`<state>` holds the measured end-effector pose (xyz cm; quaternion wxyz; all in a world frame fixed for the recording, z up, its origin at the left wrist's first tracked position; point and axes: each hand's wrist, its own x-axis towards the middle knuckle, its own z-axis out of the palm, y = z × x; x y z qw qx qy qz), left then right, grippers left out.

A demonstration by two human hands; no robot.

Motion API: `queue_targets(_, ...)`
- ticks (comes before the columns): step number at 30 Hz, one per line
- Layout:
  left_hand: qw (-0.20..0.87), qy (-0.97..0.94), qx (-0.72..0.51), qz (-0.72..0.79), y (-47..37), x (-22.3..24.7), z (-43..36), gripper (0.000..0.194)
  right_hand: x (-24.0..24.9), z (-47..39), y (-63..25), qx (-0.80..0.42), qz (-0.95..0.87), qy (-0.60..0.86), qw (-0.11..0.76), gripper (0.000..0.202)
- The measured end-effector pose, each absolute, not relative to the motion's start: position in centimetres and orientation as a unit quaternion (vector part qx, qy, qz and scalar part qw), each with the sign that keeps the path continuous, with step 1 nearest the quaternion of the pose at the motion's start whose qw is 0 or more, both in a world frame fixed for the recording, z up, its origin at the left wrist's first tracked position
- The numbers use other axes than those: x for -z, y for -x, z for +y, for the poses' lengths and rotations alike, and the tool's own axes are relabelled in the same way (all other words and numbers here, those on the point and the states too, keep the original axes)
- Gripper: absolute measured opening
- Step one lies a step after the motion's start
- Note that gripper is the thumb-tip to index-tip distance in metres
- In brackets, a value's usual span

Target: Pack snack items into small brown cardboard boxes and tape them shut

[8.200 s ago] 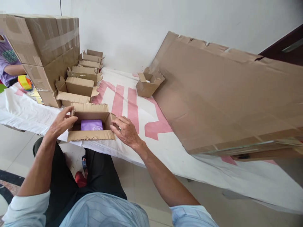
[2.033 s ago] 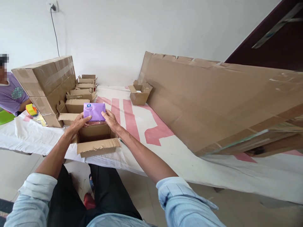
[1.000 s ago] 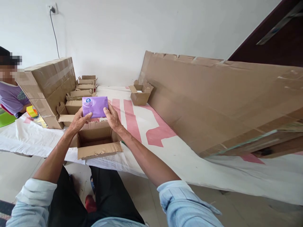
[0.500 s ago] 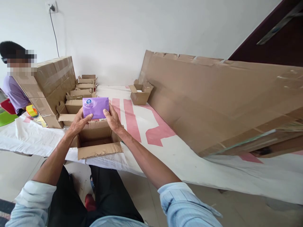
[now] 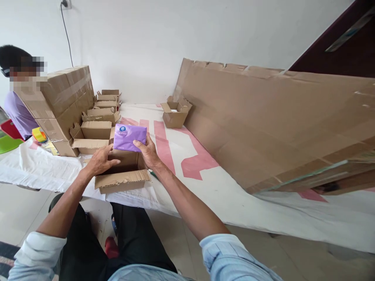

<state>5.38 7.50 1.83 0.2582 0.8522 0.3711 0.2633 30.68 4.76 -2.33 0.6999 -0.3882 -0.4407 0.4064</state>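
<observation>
Two bare hands are at work left of the middle of the frame, and only one has a firm hold. The right hand (image 5: pixel 150 153) pinches a purple packet (image 5: pixel 129 137) by its right end, thumb across the front face and fingers tucked behind. The left hand (image 5: pixel 101 160) has its thumb and fingers parted, just beside the packet's lower left corner; from where I stand I can't tell whether a fingertip touches it. The packet is held up over the far side of an open carton (image 5: pixel 122 180), tilted so its face, with a round blue mark at the upper left, looks toward the wearer. The carton's near flap is folded out toward the table's edge.

Left of centre, a row of open boxes (image 5: pixel 96 130) runs back toward the wall, right beside a stack of taped boxes (image 5: pixel 66 109). Beyond that stack, at the far left, sits a person in a purple top (image 5: pixel 19 113), near a yellow roll of tape (image 5: pixel 39 134). A small open box (image 5: pixel 175 119) stands in the upper middle, next to a big cardboard panel (image 5: pixel 263 125) that fills the right side. White cloth with pink patches (image 5: pixel 249 210) covers the table.
</observation>
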Motion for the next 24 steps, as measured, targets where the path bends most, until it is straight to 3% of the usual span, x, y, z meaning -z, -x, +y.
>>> queue_targets(4, 0.169, -0.891, -0.186, 0.378, -4.9, 0.0, 7.4, 0.057, 2.6, 4.4, -31.8, -0.397, -0.422, 0.389, 0.716, 0.068)
queue_targets(13, 0.182, -0.913, -0.152, 0.331, -5.0, -0.1, 4.8, 0.05, 3.7, 3.9, -33.8, -0.408, -0.393, 0.366, 0.739, 0.06)
queue_targets(19, 0.178, -0.893, -0.182, 0.37, -4.3, 0.0, 5.0, 0.05, 6.2, 4.6, -35.5, -0.433, -0.328, 0.375, 0.751, 0.063)
queue_targets(24, 0.19, -0.852, -0.279, 0.399, -3.9, -1.2, 5.0, 0.032, 9.4, 5.0, -35.8, -0.439, -0.297, 0.438, 0.726, 0.068)
